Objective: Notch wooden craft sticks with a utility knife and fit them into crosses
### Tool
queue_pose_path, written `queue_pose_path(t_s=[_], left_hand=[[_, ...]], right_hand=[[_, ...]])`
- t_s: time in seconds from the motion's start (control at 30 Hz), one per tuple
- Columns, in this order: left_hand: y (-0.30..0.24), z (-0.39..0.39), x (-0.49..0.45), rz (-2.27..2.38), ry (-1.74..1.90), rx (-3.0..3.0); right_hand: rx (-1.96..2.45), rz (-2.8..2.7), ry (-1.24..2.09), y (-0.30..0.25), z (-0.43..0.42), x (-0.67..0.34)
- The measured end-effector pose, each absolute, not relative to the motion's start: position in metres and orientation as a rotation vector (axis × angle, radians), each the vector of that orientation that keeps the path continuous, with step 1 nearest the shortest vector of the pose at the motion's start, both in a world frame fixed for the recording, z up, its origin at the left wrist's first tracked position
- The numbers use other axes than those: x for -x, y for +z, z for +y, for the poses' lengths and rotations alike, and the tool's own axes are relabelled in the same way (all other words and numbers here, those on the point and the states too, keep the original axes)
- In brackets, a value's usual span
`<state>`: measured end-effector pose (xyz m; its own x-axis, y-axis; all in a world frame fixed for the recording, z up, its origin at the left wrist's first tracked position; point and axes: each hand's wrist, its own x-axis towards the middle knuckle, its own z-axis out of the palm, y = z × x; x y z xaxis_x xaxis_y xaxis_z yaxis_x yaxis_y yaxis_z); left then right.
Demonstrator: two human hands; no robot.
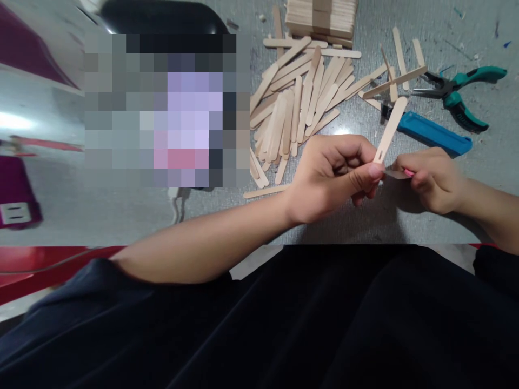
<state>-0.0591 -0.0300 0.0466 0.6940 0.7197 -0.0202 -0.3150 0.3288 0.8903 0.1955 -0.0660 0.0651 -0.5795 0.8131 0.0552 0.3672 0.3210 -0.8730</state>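
Observation:
My left hand (334, 175) is closed around the lower end of a wooden craft stick (390, 131), which points up and to the right. The stick has a narrow slot near its held end. My right hand (430, 178) is closed on a small pink-handled tool (401, 173) whose tip touches the bottom of the stick. Both hands hover just above the grey work surface (227, 216), close together.
A loose pile of wooden sticks (295, 108) lies behind my hands, with a neat stack (322, 19) farther back. A blue utility knife (432, 132) and teal-handled pliers (462, 94) lie at the right. A blurred patch covers the left-centre. Purple objects (16, 194) sit far left.

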Motion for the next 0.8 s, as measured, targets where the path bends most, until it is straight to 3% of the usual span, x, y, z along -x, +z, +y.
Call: queue_pose_path(t_s=[0.2,0.8], left_hand=[[0.0481,-0.0304,0.0580,0.436,0.731,-1.014],[0.0503,-0.0302,0.0551,0.474,0.696,-1.014]], right_hand=[[1.045,-2.115,1.033,0.0579,-0.0671,-0.1941],[1.177,-1.929,1.325,0.0627,-0.0694,-0.1869]])
